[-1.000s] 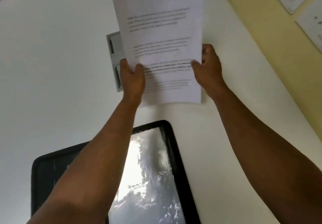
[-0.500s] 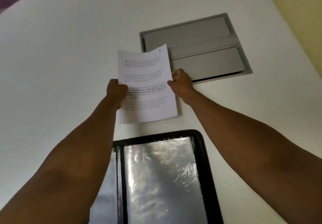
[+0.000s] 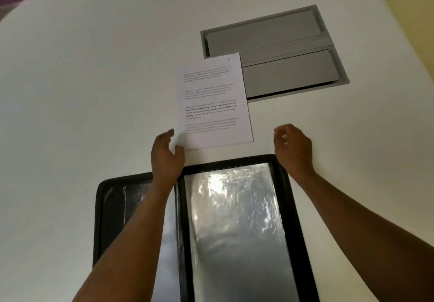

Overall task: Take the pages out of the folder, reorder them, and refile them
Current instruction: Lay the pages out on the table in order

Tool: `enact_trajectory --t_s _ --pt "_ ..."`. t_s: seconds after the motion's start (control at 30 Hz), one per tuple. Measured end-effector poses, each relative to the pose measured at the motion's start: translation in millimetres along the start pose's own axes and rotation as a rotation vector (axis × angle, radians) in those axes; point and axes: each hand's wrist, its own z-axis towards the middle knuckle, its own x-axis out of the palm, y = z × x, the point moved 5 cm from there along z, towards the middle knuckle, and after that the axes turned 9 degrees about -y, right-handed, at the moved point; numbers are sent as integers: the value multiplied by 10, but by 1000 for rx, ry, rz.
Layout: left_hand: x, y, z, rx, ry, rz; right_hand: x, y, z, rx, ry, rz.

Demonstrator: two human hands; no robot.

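Note:
A stack of white printed pages [image 3: 212, 104] lies flat on the white table, its top sheet marked with a handwritten 5. Its far right corner overlaps a grey panel. My left hand [image 3: 165, 155] hovers at the stack's near left corner with fingers relaxed, holding nothing. My right hand [image 3: 292, 148] is off to the right of the pages, fingers loosely curled and empty. The black folder [image 3: 285, 198] lies open just below, its shiny clear sleeves [image 3: 234, 219] reflecting light.
A grey recessed cable-access panel [image 3: 281, 43] is set into the white table [image 3: 94, 90] beyond the pages. A yellow wall [image 3: 413, 8] borders the table at the far right. The table's far left edge curves away near a dark floor.
Both hands held the pages by their sides in the air; now the stack lies on the table and both hands have let go and pulled back toward the folder.

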Motion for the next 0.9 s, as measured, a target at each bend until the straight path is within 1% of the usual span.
enact_trajectory --t_s 0.07,0.13,0.2,0.23,0.33,0.4,0.47,0.53,0.57,0.7,0.83,0.9 --pt "-28 173 -234 -47 7 24 -24 -237 -204 69 16 -52" --pt "-50 344 -377 -48 29 71 -71 -403 -332 130 11 -83" --pt "-229 530 -611 -33 44 135 -164 -484 -574 141 34 -126" --pt "-361 647 -761 -55 44 163 -212 -518 -727 148 56 -153" --pt "-787 1016 -1154 -200 -20 255 -358 -596 -1105 206 110 -229" --pt "-1084 1272 -1336 -307 -81 419 -440 -644 -1313 279 138 -266" --pt "-1358 1527 -1455 -485 -86 525 -518 -696 -1480 353 164 -316" --pt "-1569 1751 -1561 -706 -69 497 -579 -713 -1646 416 212 -380" --pt "-1639 1836 -1599 -770 -58 464 -603 -711 -1722 441 233 -406" --pt "-1778 1911 -1634 -766 -30 364 -661 -651 -1947 477 273 -436" --pt "-1839 2031 -1610 -771 7 264 -653 -720 -2071 579 240 -348" --pt "-1881 2138 -1582 -770 -1 206 -660 -759 -2093 628 230 -304"
